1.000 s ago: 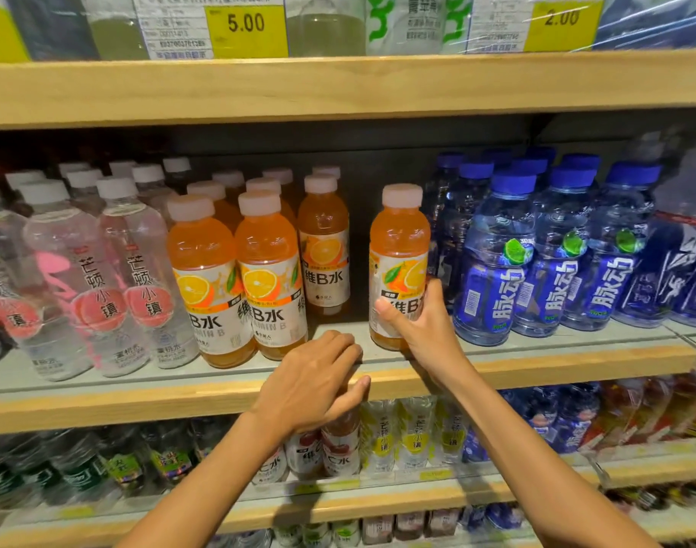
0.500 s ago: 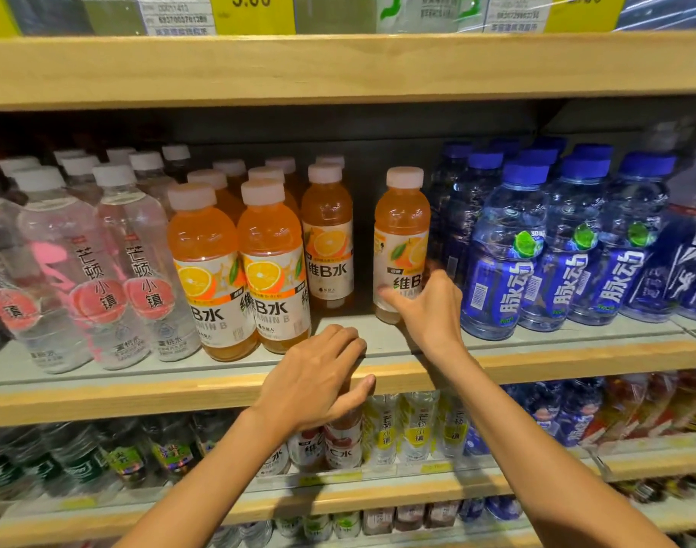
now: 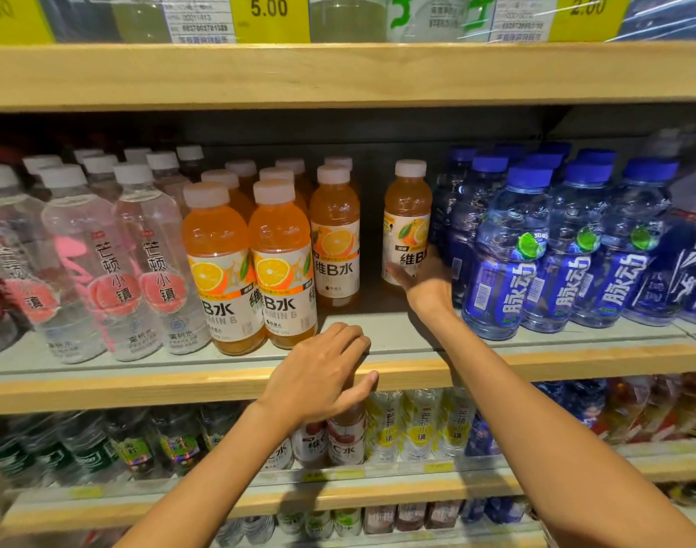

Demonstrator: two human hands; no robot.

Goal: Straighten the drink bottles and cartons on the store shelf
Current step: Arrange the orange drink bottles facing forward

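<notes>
My right hand (image 3: 427,284) reaches into the middle shelf (image 3: 555,361) and grips the lower part of a single orange bottle (image 3: 407,215), with the thumb across the bottom of its label on the left and the fingers wrapped round the far right side, where I can't see their tips. That bottle stands upright and set back from the front edge, its white cap on top and its orange-slice label turned partly to the left. It stands just beside the blue-capped bottles (image 3: 508,251) on its right, which crowd the right half of the shelf in rows. An open gap of bare shelf separates it from the other orange bottles (image 3: 283,270) on its left. Two of those stand at the very front, touching side by side, and a third (image 3: 334,247) stands a little further back, nearest to the gap, with more caps lined up behind them. Left of them are the clear bottles with pink labels (image 3: 148,263), also in rows. My left hand (image 3: 318,377) rests on the front edge of the same shelf below the gap, fingers loosely bent on the grey surface and thumb lying along the wooden lip, holding nothing. A yellow price tag (image 3: 269,13) reading 5.00 hangs on the shelf above, and small bottles (image 3: 385,425) fill the shelf below, partly hidden by my left wrist.
</notes>
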